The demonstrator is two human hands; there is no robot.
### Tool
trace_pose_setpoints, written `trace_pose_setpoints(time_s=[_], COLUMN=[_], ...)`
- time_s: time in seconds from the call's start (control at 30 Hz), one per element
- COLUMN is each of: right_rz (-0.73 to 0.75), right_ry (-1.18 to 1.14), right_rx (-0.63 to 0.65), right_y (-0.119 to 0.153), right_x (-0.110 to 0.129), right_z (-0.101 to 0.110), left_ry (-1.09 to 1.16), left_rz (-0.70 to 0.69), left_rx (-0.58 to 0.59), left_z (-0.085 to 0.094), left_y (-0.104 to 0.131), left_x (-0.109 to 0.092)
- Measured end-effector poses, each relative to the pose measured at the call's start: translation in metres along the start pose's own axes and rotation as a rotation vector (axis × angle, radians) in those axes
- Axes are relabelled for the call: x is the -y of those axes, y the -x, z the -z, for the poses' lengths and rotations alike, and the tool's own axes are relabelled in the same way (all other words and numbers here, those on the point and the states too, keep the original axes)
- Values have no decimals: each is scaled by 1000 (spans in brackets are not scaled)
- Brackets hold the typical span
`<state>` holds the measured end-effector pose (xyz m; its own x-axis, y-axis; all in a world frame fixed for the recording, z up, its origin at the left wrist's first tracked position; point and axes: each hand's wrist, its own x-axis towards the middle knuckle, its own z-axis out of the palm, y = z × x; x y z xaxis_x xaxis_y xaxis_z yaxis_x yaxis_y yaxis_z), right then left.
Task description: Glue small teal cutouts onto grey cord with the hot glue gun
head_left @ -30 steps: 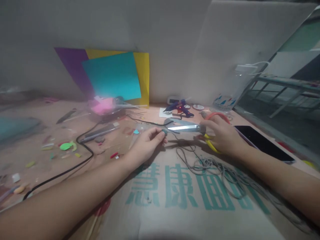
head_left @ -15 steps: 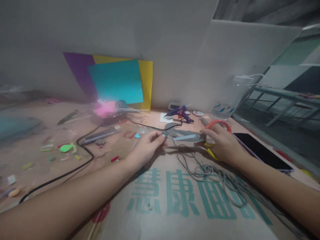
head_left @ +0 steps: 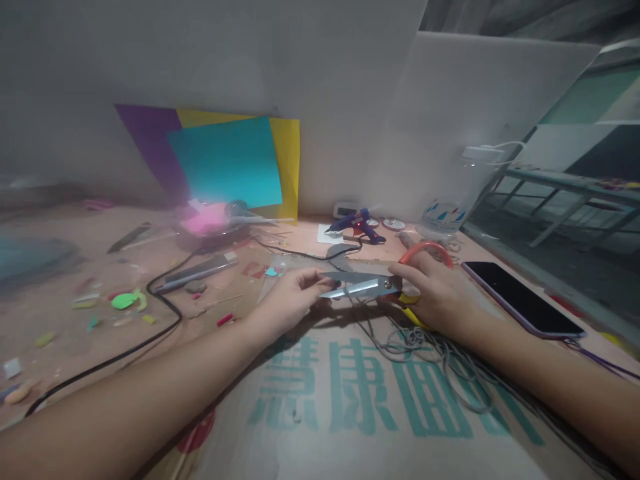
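Note:
My right hand (head_left: 435, 290) grips the scissors (head_left: 367, 288) by their red and yellow handles, blades parted and pointing left. The blade tips reach the fingertips of my left hand (head_left: 295, 297), which are pinched on the end of a grey cord (head_left: 356, 308). Part of that cord passes by the lower blade. From there it runs right into a loose tangle (head_left: 413, 340) below my right hand and on under my right forearm. Whatever else sits between my left fingertips is too small to make out.
A purple glue gun (head_left: 357, 225) with a black cable lies behind the scissors. A phone (head_left: 520, 299) and a clear bottle (head_left: 445, 200) stand right. Coloured sheets (head_left: 225, 163) lean on the wall; a pink-filled bowl (head_left: 207, 223) and clay scraps (head_left: 125, 300) are left.
The scissors have moved left, so their blades now reach my left fingertips and the cord. My right hand has shifted slightly left with them. The view has shifted slightly.

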<state>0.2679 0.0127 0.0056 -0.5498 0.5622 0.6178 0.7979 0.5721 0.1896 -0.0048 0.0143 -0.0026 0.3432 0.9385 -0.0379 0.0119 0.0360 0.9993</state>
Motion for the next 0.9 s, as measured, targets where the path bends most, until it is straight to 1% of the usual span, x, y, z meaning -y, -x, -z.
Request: trace_pose_setpoints(time_s=[0.1,0.27,0.33,0.47,0.57,0.63,0.8,0.9], right_rz=[-12,-4,13,38,41,43,38,38], right_ry=[70,100,104,104,120,128,131,138], right_rx=[4,14,20,18,4,-1,-4,13], right_y=[1,2,1,-2,-3,-4,-3,-3], right_x=[-1,-4,-4,1,5,6,4,4], right_z=[-1,-2,-1,1,2,2,1,2], left_ry=[-11,-61,-24,59,65,54,-31,-35], left_rz=[-26,-77,-60,10,27,24,-32,-16], left_rx=[9,67,76,46,50,51,73,70], left_z=[0,0,0,-1,-2,-2,-2,-2], left_y=[2,3,3,2,3,4,5,4], left_x=[-3,-10,-10,-9,-8,-8,-10,-10])
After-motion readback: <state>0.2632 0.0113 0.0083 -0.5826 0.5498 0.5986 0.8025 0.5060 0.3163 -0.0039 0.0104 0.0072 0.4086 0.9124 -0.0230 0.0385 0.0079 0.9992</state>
